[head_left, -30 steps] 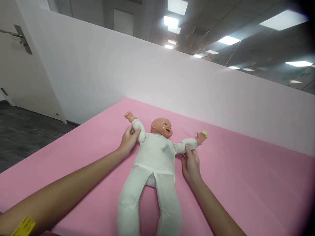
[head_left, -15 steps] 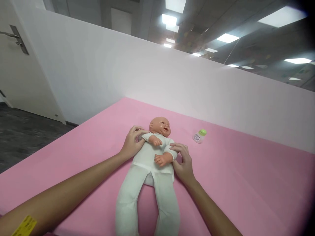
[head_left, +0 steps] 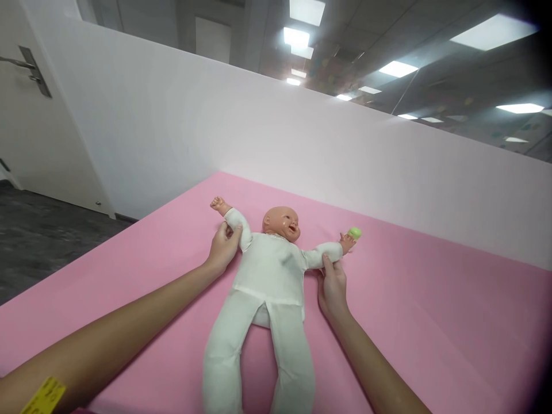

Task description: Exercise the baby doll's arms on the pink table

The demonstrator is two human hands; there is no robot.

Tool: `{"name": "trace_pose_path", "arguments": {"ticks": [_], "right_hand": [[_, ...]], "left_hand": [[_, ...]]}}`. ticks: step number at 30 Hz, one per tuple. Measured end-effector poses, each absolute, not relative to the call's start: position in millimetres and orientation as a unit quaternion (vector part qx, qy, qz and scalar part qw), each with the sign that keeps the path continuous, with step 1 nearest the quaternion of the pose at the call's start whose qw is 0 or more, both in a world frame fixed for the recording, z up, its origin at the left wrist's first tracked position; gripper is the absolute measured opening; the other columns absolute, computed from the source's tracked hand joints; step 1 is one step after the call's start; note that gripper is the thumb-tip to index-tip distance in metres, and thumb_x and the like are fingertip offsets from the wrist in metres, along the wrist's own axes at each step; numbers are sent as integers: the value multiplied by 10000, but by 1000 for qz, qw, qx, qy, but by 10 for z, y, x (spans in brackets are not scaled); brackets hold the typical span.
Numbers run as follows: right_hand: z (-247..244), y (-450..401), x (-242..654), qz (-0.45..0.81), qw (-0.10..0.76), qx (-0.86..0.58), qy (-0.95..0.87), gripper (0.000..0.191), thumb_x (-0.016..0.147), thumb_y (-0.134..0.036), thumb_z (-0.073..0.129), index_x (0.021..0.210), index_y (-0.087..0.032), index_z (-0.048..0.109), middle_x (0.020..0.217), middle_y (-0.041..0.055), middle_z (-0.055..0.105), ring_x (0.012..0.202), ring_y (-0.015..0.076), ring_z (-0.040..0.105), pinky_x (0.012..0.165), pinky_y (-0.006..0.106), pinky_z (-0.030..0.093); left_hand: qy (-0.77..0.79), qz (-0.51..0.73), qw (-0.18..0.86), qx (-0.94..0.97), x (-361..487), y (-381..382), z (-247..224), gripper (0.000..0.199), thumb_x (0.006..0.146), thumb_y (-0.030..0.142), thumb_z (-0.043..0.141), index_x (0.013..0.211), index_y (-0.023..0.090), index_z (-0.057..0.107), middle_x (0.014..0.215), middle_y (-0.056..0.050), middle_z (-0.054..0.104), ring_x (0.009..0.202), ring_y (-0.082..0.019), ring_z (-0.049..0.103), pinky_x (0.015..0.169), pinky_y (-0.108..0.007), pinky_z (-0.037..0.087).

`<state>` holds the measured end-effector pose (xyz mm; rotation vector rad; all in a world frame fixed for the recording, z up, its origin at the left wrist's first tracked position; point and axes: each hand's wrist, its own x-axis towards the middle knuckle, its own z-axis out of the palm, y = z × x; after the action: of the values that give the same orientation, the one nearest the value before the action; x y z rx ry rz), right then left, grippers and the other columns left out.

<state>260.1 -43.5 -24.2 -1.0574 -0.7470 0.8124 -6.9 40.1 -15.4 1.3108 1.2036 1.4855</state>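
Note:
On its back on the pink table lies a baby doll point(head_left: 269, 270) with a soft white cloth body and a hard head, arms stretched out to both sides. My left hand point(head_left: 224, 248) pinches the sleeved arm at the left of the picture, thumb on top and fingers partly hidden. The opposite sleeved arm is held by my right hand point(head_left: 333, 287), its fingers underneath and thumb against the cloth. Beyond the doll's hand at the right shows the green cap point(head_left: 355, 233) of a small bottle, whose body is mostly covered by that hand.
The pink tabletop point(head_left: 414, 322) runs up to a white partition point(head_left: 276, 126) at the back. To the left, past the table's edge, are a dark floor point(head_left: 52, 236) and a door with a metal handle point(head_left: 34, 69). A yellow label point(head_left: 43, 397) is near my left forearm.
The doll's arms, bent in over its chest before, are now spread outward. My hands have moved with them, and the doll's hand at the right now covers most of the bottle.

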Motion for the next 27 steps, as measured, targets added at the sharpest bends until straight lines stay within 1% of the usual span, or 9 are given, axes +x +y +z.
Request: {"name": "trace_pose_path", "arguments": {"ticks": [2, 4, 6, 7, 9, 11, 14, 18, 27], "right_hand": [[-242, -461, 2594, 316, 709, -496, -388, 452, 844, -479, 733, 1194, -216, 623, 1165, 71, 688, 1054, 246, 653, 876, 371, 539], [-236, -500, 2579, 258, 683, -509, -456, 393, 850, -422, 734, 1168, -215, 629, 1110, 68, 696, 1026, 248, 652, 865, 376, 532], [-231, -538, 2563, 209, 640, -502, -543, 299, 848, -323, 718, 1121, -227, 642, 1064, 59, 698, 1007, 251, 646, 871, 393, 522], [-230, -552, 2556, 185, 614, -490, -591, 256, 838, -262, 698, 1088, -233, 654, 1069, 58, 696, 1028, 258, 637, 894, 408, 512], [-234, -568, 2547, 139, 571, -458, -667, 254, 796, -153, 641, 1031, -244, 672, 1107, 60, 689, 1102, 272, 605, 952, 435, 485], [-246, -568, 2548, 120, 555, -441, -695, 312, 755, -99, 599, 1015, -252, 674, 1137, 60, 681, 1145, 275, 580, 968, 442, 471], [-269, -551, 2560, 144, 567, -453, -673, 344, 749, -92, 596, 1046, -254, 657, 1145, 62, 673, 1126, 269, 590, 926, 426, 482], [-282, -541, 2568, 163, 569, -465, -658, 348, 768, -112, 607, 1086, -247, 650, 1165, 70, 667, 1133, 269, 593, 938, 426, 479], [-256, -570, 2550, 149, 560, -475, -662, 328, 782, -132, 614, 1085, -245, 669, 1163, 79, 675, 1136, 277, 598, 928, 428, 486]], "left_hand": [[476, 577, 378, 545, -59, 371, -146, 376, 922, 521, 616, 1116, 200, 596, 1098, -71, 687, 999, -228, 645, 830, -323, 485], [467, 558, 357, 586, -43, 326, -115, 302, 944, 465, 591, 1107, 211, 596, 1091, -49, 688, 977, -212, 644, 832, -318, 481], [451, 539, 337, 626, -26, 288, -79, 236, 948, 393, 573, 1103, 221, 613, 1092, -35, 685, 961, -203, 639, 813, -311, 479], [443, 534, 324, 643, -20, 276, -64, 223, 937, 360, 577, 1106, 226, 631, 1112, -35, 680, 976, -205, 635, 807, -309, 479], [426, 531, 296, 671, -12, 264, -48, 242, 903, 310, 599, 1121, 243, 677, 1175, -43, 664, 1055, -219, 623, 814, -310, 481], [407, 533, 279, 687, -11, 264, -48, 269, 879, 279, 617, 1130, 260, 711, 1227, -47, 649, 1135, -229, 608, 842, -315, 485], [401, 529, 281, 693, -19, 269, -62, 289, 878, 256, 616, 1148, 276, 719, 1220, -37, 661, 1129, -221, 617, 856, -321, 484], [416, 520, 291, 687, -23, 269, -69, 331, 887, 253, 609, 1204, 291, 695, 1219, -20, 675, 1112, -217, 620, 850, -321, 476], [414, 522, 308, 679, -2, 219, -14, 334, 868, 259, 612, 1191, 262, 699, 1215, -44, 675, 1113, -236, 620, 842, -328, 484]]}}
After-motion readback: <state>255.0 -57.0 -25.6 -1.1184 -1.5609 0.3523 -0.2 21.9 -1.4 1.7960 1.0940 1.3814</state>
